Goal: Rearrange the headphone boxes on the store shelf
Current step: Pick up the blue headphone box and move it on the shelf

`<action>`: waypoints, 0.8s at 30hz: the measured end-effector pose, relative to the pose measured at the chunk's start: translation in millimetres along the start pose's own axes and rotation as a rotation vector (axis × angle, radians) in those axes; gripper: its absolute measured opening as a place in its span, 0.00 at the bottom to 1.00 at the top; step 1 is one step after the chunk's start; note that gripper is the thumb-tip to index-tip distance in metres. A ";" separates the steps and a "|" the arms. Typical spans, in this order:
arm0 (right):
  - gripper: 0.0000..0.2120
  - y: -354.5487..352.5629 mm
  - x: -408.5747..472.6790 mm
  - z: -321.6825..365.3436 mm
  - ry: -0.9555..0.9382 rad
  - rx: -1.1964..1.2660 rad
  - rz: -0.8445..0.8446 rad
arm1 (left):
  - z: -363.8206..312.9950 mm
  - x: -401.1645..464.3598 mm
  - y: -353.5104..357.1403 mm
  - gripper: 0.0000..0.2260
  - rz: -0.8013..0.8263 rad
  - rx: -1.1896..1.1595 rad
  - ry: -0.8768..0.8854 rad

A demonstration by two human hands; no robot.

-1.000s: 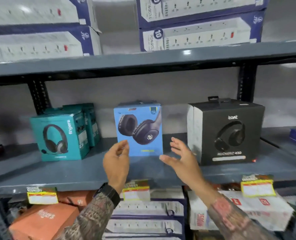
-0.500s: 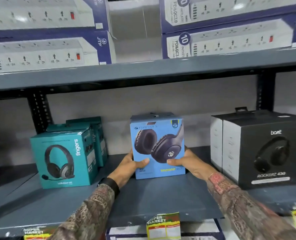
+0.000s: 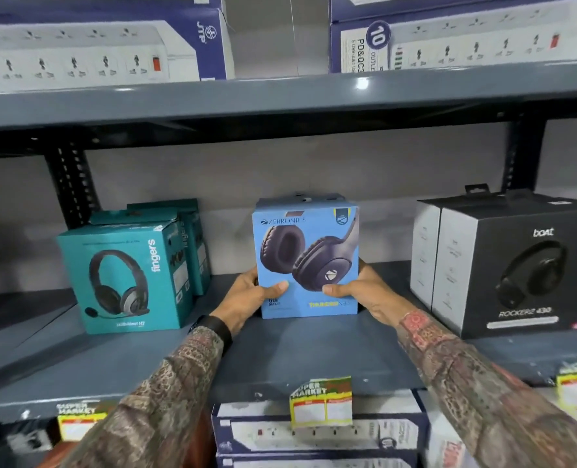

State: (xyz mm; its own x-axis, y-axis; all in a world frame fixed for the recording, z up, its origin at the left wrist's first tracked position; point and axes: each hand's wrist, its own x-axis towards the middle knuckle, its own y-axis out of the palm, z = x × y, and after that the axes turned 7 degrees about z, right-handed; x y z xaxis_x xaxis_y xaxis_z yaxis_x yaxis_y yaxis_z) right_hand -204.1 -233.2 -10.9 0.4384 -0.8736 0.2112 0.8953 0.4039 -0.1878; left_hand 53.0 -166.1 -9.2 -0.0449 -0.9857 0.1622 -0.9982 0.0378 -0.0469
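Standing upright on the grey shelf [image 3: 297,352], the blue headphone box [image 3: 305,261] is gripped by the left hand [image 3: 246,297] and right hand [image 3: 365,295] at its lower sides. Left of it sits a teal box [image 3: 125,278]; right, a black box [image 3: 517,265].

My left hand [image 3: 246,297] and right hand [image 3: 365,295] are clasping either side of the Zebronics box [image 3: 307,261] standing on the middle shelf [image 3: 297,352], the Fingers box [image 3: 125,278] sitting well left of it, the Boat box [image 3: 517,265] well right, power-strip boxes [image 3: 101,49] lying overhead.
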 end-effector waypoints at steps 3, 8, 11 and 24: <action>0.33 4.0 -25.2 4.8 0.005 -0.004 -0.012 | -0.3 -23.8 2.5 0.17 -0.002 0.040 0.012; 0.33 17.4 -81.0 8.3 -0.008 0.009 -0.027 | -1.0 -81.1 12.4 0.16 0.002 0.124 0.068; 0.34 21.7 -101.6 8.5 -0.019 -0.004 -0.044 | 1.3 -104.2 20.6 0.15 -0.007 0.167 0.084; 0.26 36.1 -124.6 30.0 0.037 -0.052 -0.055 | -9.9 -125.8 42.5 0.20 -0.017 0.232 0.140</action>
State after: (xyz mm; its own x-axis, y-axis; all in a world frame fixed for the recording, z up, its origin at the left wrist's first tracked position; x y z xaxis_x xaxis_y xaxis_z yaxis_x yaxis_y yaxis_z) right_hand -224.0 -101.6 -15.2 0.3845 -0.9039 0.1873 0.9123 0.3411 -0.2264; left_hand 15.8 -38.9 -21.8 -0.0490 -0.9531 0.2985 -0.9637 -0.0334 -0.2647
